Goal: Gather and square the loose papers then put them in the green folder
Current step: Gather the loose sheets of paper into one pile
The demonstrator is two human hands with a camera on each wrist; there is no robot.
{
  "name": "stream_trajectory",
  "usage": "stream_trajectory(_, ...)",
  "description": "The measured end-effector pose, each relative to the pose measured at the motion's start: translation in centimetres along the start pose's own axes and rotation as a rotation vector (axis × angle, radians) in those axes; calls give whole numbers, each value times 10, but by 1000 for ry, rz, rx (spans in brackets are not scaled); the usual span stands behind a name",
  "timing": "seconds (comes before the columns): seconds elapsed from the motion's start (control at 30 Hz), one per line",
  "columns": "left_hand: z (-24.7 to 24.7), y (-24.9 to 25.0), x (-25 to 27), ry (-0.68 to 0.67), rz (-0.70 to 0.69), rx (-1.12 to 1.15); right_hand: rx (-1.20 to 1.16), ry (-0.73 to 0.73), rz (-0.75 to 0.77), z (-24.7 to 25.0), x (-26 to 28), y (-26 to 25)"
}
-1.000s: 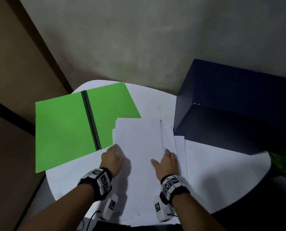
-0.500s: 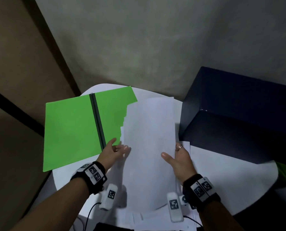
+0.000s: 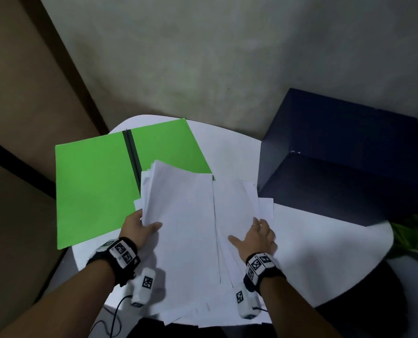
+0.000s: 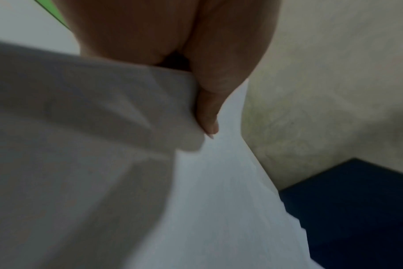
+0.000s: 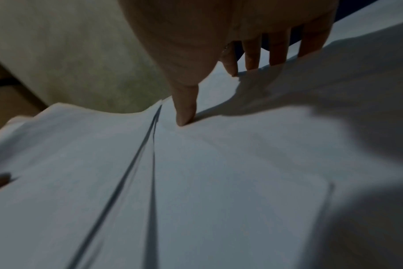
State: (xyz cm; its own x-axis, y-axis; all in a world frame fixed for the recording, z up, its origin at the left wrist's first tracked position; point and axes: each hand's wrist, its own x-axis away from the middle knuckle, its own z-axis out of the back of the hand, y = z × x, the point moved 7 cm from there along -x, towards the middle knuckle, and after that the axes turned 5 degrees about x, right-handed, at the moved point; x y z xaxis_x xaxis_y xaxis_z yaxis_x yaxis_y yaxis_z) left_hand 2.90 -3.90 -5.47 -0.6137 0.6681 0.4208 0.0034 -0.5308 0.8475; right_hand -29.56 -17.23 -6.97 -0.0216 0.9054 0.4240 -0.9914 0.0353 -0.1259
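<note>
The open green folder [image 3: 93,186] with a dark spine lies flat on the left of the round white table [image 3: 312,252]. A loose, uneven stack of white papers [image 3: 186,228] overlaps its right flap and fans toward me. My left hand [image 3: 139,228] grips the stack's left edge, thumb [image 4: 209,109] on top, fingers hidden beneath the papers [image 4: 219,200]. My right hand [image 3: 256,237] holds the offset right-hand sheets: its thumb [image 5: 186,109] presses on the papers [image 5: 219,172] while the fingertips disappear behind their edge.
A large dark blue box [image 3: 337,154] stands on the table's right, close to the papers' far right corner. Green leaves [image 3: 417,235] show past the right rim. A thin cable [image 3: 115,313] hangs off the near edge. A grey wall rises behind.
Half a second ago both hands held the papers tilted up off the table; now the stack is lowered and lies nearly flat again, with the right-hand sheets offset to the right.
</note>
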Motion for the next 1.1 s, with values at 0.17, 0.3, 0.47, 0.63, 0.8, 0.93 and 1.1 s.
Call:
stream_trajectory(0.17, 38, -1, -2, 48, 47, 188, 170, 13, 113, -5, 10, -27)
stream_trajectory(0.3, 53, 1, -5, 21, 76, 337, 132, 38, 267, -15, 25, -49)
stream_trajectory(0.47, 52, 11, -3, -27, 75, 463, 62, -6, 249, -16, 35, -66)
stream_trajectory(0.63, 48, 15, -10, -15, 57, 441, -127, -139, 151, -17, 29, -60)
stream_trajectory(0.8, 57, 28, -7, 59, -40, 262, 101, -89, 116, -22, 41, -63)
stream_trajectory(0.93, 73, 38, -5, 98, -128, 124, 152, -94, 91, -27, 48, -74)
stream_trajectory(1.1, 95, 50, -6, 151, -148, 162, 6, -163, 4, -29, 40, -72)
